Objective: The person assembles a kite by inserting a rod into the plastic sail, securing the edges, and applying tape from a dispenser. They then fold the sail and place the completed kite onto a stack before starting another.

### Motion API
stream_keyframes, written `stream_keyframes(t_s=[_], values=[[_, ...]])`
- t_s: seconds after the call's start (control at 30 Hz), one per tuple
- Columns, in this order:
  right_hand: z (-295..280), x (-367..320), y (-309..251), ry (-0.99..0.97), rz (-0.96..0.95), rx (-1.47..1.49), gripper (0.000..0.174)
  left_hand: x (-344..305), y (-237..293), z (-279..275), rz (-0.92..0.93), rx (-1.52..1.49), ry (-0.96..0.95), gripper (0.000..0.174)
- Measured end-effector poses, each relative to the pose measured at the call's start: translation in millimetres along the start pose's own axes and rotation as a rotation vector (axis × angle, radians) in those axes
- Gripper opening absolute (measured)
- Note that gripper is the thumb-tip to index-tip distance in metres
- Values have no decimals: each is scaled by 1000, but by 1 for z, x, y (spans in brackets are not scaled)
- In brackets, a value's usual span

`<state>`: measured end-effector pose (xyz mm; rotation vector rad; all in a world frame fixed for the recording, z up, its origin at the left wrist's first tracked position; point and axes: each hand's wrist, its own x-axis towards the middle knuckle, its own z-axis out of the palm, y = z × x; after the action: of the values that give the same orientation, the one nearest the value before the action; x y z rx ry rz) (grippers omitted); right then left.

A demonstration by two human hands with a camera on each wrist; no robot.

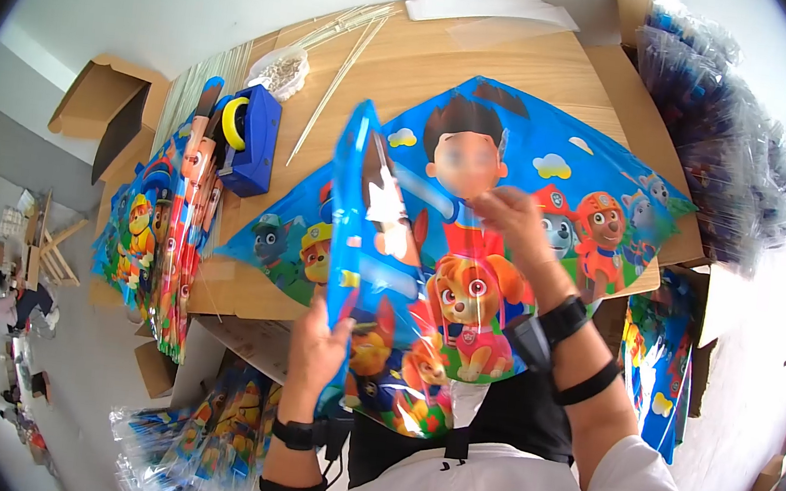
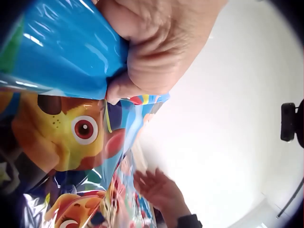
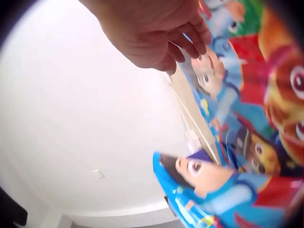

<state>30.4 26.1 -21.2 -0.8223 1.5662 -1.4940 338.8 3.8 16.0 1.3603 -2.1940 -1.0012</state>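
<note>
A blue cartoon-printed kite [image 1: 599, 221] of shiny film lies spread on the wooden table. In front of it, a second, partly folded kite [image 1: 374, 282] stands up from my left hand [image 1: 316, 345], which grips its lower left edge. The left wrist view shows the thumb of that hand [image 2: 159, 47] pinching the folded blue film [image 2: 66, 47]. My right hand [image 1: 516, 226] hovers over the middle of the spread kite, slightly blurred. Its fingers are loosely bent with nothing between them in the right wrist view, where the hand [image 3: 152, 35] overlaps the printed film [image 3: 251, 66].
On the table's left stand a blue tape dispenser [image 1: 254, 147], a white bowl [image 1: 280, 73] of small pieces and a stack of rolled kites [image 1: 188, 213]. Thin rods [image 1: 338, 89] lie behind. A box of bagged kites [image 1: 725, 138] stands right; more bagged kites [image 1: 217, 424] are below.
</note>
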Motion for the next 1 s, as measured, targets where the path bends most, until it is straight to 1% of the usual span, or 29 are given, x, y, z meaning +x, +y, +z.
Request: stream_keyframes(t_s=[0.03,0.07,0.1,0.13,0.17,0.2,0.23,0.27,0.3,0.33,0.4,0.47,0.5,0.53,0.57,0.6,0.63,0.67,0.7,0.73,0.77,0.8,0.83,0.87,0.9,0.93,0.97,1.0], values=[[-23,17,17,115,-58,-106,24,4,0,-11,-28,-15,32,42],[-48,26,16,188,-116,-305,23,9,1,-24,-57,-30,66,43],[-73,34,14,258,-177,-501,24,16,-2,-37,-44,-43,72,43],[-98,40,14,332,-352,-688,28,21,-5,-51,-33,-53,82,44],[-117,40,7,384,-250,-697,30,26,0,-67,-34,-63,60,45],[-146,47,15,386,-274,-730,34,33,-9,-80,13,-38,65,45],[-162,45,7,407,-197,-807,40,40,-9,-98,30,73,31,46],[-183,49,14,398,-238,-884,45,46,-6,-117,44,183,-5,46],[-204,53,23,388,-278,-963,49,51,-3,-134,51,181,1,47],[-216,54,27,389,-273,-1028,53,57,-3,-152,57,179,7,47],[-227,52,30,378,-272,-1108,58,75,-25,-192,76,254,69,50],[-229,50,32,353,-286,-1109,60,90,-55,-238,-1,382,110,51],[-228,49,31,338,-238,-1156,61,93,-58,-254,-14,393,123,51],[-227,50,29,323,-190,-1205,61,95,-61,-269,-69,562,177,46],[-226,53,25,312,-198,-1195,61,99,-64,-282,-122,731,228,42],[-226,55,20,289,-115,-1130,57,105,-68,-294,-132,738,234,42],[-226,58,19,267,-33,-1065,52,111,-72,-304,-213,947,297,37],[-228,61,22,260,-39,-1061,52,116,-76,-312,-295,1154,358,32],[-233,64,25,240,-77,-1167,45,120,-76,-314,-229,1267,355,19],[-238,67,29,221,-117,-1276,39,127,-79,-312,-235,1267,358,19],[-242,68,35,219,-289,-1197,35,137,-80,-305,-270,1339,402,16],[-239,69,34,215,-294,-1198,35,146,-85,-300,-304,1409,447,14],[-238,69,30,218,-214,-1139,35,153,-99,-295,-203,1504,453,16],[-237,70,28,223,-135,-1080,35,164,-114,-288,-169,1525,464,14],[-239,72,29,222,-139,-1082,35,177,-134,-278,-256,1465,451,15],[-243,75,31,200,-123,-1146,37,183,-136,-261,-337,1439,430,22],[-245,77,32,175,-108,-1210,39,186,-141,-245,-353,1406,409,33],[-231,73,18,172,-115,-1214,39,188,-140,-231,-369,1372,391,44]])
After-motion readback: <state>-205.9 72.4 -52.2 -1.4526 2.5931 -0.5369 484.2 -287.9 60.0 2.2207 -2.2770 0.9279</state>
